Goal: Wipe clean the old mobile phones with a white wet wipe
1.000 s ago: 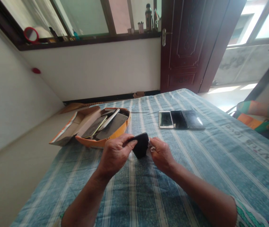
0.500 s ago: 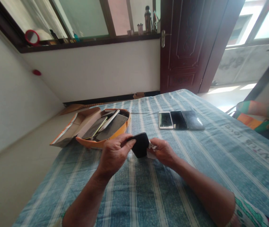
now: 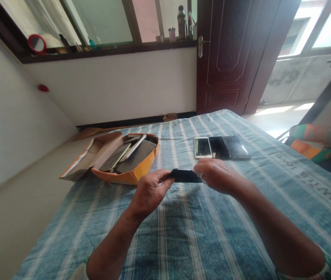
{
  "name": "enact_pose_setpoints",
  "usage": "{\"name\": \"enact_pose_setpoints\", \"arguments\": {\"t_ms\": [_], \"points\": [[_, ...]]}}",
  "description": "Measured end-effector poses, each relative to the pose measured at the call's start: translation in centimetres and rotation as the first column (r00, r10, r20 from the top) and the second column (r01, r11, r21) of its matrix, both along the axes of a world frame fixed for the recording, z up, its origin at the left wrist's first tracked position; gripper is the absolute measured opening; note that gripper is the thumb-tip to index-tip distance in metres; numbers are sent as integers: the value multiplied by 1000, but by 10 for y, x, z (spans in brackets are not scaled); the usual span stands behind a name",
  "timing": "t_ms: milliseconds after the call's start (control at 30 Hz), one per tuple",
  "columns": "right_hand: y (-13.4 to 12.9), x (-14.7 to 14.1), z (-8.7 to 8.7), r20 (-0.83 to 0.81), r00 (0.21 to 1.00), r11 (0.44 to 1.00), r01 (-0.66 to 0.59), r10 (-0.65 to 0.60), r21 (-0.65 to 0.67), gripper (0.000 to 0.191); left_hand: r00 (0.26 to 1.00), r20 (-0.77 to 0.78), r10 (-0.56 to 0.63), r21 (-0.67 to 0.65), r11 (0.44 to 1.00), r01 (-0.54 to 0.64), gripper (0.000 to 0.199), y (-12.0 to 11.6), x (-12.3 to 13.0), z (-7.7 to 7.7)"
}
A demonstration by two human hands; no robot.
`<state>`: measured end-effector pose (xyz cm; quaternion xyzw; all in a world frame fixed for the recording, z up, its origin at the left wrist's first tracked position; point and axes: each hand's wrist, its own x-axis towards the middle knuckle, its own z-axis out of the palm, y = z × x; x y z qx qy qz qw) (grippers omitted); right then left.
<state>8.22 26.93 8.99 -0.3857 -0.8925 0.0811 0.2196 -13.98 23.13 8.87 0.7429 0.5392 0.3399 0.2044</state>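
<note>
A black phone (image 3: 185, 175) is held up over the striped bed cover, tilted so that it looks thin. My left hand (image 3: 153, 190) pinches its left end between thumb and fingers. At the right end, my right hand (image 3: 213, 174) is closed on a white tissue (image 3: 197, 172) that presses against the phone. Behind my right hand lie a white-framed phone (image 3: 203, 147), a black phone (image 3: 219, 147) and a wider dark device (image 3: 236, 147), side by side. Left of my hands, an orange box (image 3: 143, 167) holds several phones or flat devices (image 3: 118, 157).
The box's cardboard flap (image 3: 79, 159) lies open to the left. Blue striped cloth (image 3: 177, 233) covers the bed. Beyond stand a dark red door (image 3: 226, 58) and a window ledge (image 3: 110, 52) with a bottle (image 3: 182, 23) and a red mirror (image 3: 36, 43).
The phone has turned from steeply tilted to nearly edge-on and moved right. My right hand has moved up and right, over the phone's right end; my left hand has shifted right.
</note>
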Motion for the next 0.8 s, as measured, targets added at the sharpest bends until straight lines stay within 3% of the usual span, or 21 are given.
{"name": "enact_pose_setpoints", "arguments": {"t_ms": [233, 467, 667, 800], "points": [[-3, -10, -3, 164, 985, 998, 46, -53, 46, 23, 996, -88, 17, -26, 999, -19, 23, 3, 3, -16], [-8, -26, -7, 274, 959, 998, 66, -70, 24, 24, 979, -189, 77, 67, 996, -65, 20, 9, -1, -26], [-21, -48, -16, 287, 938, 977, 162, -196, 138, 16, 966, -254, 39, 3, 999, -40, 19, 11, -4, -23], [-28, -62, -30, 207, 955, 951, 152, -211, 268, 15, 971, -238, -15, -54, 999, 2, 20, 11, -6, -18]]}}
